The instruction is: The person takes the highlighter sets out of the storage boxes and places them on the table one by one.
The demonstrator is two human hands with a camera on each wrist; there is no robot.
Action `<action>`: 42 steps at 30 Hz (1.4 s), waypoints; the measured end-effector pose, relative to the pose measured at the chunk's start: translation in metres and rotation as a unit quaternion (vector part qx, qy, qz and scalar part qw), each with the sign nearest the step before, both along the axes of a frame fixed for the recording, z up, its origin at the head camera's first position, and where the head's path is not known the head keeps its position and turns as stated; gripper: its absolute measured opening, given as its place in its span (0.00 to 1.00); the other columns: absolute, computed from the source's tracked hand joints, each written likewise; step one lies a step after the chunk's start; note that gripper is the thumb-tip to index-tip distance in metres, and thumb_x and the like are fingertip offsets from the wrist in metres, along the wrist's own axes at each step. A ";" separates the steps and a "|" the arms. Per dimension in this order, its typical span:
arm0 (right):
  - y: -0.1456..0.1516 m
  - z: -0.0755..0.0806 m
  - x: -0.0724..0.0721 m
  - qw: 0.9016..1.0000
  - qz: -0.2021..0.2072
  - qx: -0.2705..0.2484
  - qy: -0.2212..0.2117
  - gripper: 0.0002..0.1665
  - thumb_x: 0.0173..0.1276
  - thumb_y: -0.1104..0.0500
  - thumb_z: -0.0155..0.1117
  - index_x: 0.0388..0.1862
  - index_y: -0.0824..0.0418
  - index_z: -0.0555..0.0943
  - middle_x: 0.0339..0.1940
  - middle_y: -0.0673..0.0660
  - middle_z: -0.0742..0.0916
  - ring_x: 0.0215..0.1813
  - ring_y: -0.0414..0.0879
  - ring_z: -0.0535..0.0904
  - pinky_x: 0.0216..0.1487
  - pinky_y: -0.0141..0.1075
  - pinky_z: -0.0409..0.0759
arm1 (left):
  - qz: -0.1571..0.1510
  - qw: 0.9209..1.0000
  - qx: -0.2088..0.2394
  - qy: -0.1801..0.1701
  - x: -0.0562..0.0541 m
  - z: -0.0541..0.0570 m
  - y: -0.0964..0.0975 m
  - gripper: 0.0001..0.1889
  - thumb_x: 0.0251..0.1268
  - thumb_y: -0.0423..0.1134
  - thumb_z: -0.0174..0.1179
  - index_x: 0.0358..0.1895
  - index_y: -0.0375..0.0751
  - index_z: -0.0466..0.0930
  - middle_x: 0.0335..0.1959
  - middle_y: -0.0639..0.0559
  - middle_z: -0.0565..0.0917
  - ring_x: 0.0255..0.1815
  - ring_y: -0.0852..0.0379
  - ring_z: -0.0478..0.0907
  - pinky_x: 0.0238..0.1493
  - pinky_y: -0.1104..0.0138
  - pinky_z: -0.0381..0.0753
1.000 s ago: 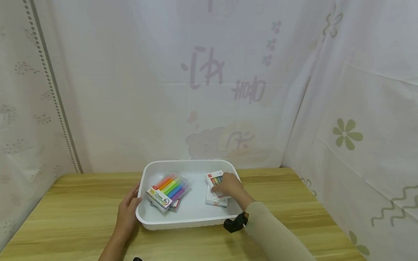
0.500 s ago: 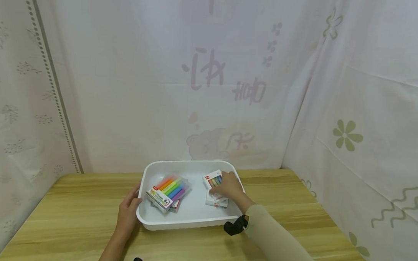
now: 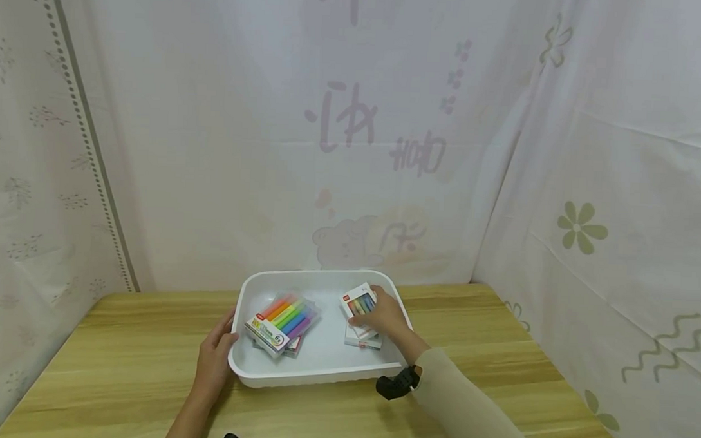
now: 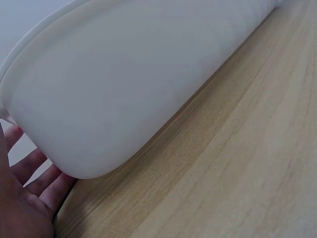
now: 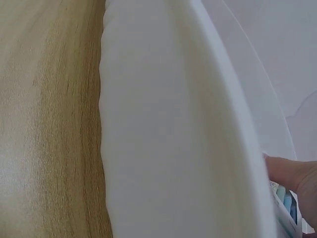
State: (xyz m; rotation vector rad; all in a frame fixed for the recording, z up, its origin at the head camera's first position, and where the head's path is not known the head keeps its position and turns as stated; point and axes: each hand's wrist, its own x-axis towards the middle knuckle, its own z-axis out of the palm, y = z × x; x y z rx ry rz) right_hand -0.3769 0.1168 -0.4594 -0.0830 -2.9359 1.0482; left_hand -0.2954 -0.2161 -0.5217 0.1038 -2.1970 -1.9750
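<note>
My right hand [image 3: 386, 315] grips a small white box of coloured sticks [image 3: 360, 301], thumb at its near side and fingers at its far side. This box overlaps another white box [image 3: 362, 340] in the right part of a white plastic tray [image 3: 322, 376]. In the right wrist view, the thumb [image 5: 287, 170] shows past the rim, above the box's coloured sticks. At the tray's left end, my left hand [image 3: 214, 355] touches the outer wall. Seen from the left wrist, its fingers [image 4: 49, 184] lie fairly straight against that wall.
A clear pack of thick rainbow-coloured markers [image 3: 284, 323] lies in the tray's left part, over another pack [image 3: 292, 347] that is mostly hidden. Under the tray is a wooden table [image 3: 136, 366]. Printed curtains [image 3: 224, 176] hang behind and at both sides.
My right hand has shifted the box of coloured sticks slightly up and left, turning it a little, so more of its window shows. The left hand and tray have hardly moved.
</note>
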 end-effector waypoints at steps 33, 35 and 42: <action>0.039 0.024 0.030 0.986 -0.015 -0.161 0.045 0.43 0.67 0.59 0.68 0.79 0.54 0.62 0.65 0.68 0.77 0.56 0.56 0.80 0.48 0.38 0.82 | 0.015 1.000 0.011 -0.002 0.001 -0.003 0.000 0.27 0.77 0.35 0.44 0.77 0.48 0.64 0.75 0.37 0.69 0.49 0.88 0.70 0.49 0.83 0.75; 0.043 0.027 0.031 0.983 -0.022 -0.174 0.046 0.43 0.68 0.59 0.68 0.79 0.54 0.62 0.65 0.67 0.76 0.57 0.57 0.79 0.47 0.37 0.81 | 0.016 1.000 0.012 0.001 0.001 -0.003 0.001 0.27 0.77 0.35 0.44 0.77 0.47 0.64 0.75 0.36 0.69 0.49 0.87 0.71 0.48 0.82 0.76; 0.055 0.033 0.035 0.976 -0.037 -0.209 0.049 0.43 0.70 0.58 0.67 0.80 0.51 0.60 0.68 0.65 0.74 0.59 0.57 0.79 0.48 0.35 0.82 | 0.016 1.000 0.008 0.006 0.001 -0.001 0.001 0.27 0.77 0.35 0.44 0.77 0.46 0.64 0.75 0.35 0.69 0.49 0.84 0.72 0.48 0.80 0.78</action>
